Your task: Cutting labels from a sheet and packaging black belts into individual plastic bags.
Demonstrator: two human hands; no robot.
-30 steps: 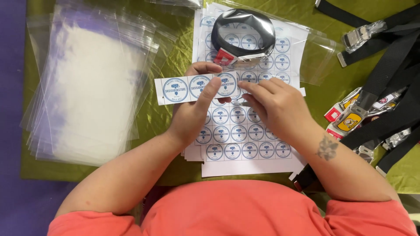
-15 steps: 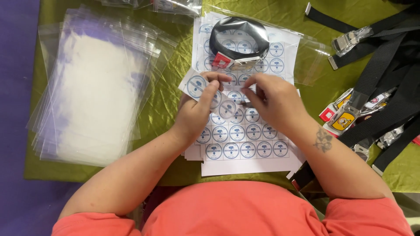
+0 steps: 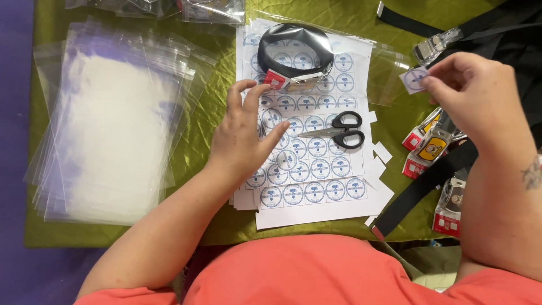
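Bag stack (image 3: 113,130): clear bags on the green cloth (image 3: 214,34); count hard to tell.
Label sheets (image 3: 316,186): left hand (image 3: 248,138) rests on them, fingers loose, grasping nothing; better to press flat.
Scissors (image 3: 337,130): lie closed on the sheets.
Cut label (image 3: 415,79): right hand (image 3: 480,96) pinches 1, well right of the sheets; hold its edge only.
Hidden: straps (image 3: 440,169) are cut off.

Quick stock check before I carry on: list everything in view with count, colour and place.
Sticker sheets: a stack, white with blue round labels, centre.
Scissors: one, black handles, on the sheets.
Coiled strap: one, black, on the sheets' far end.
Clear bags: a stack, left.
Cloth: one, olive green, underneath.
Black straps with buckles: several, right.
Cut label: one, white and blue, in the right fingers.
Left hand: over the sheets, fingers spread.
Right hand: raised at right, pinching the cut label.
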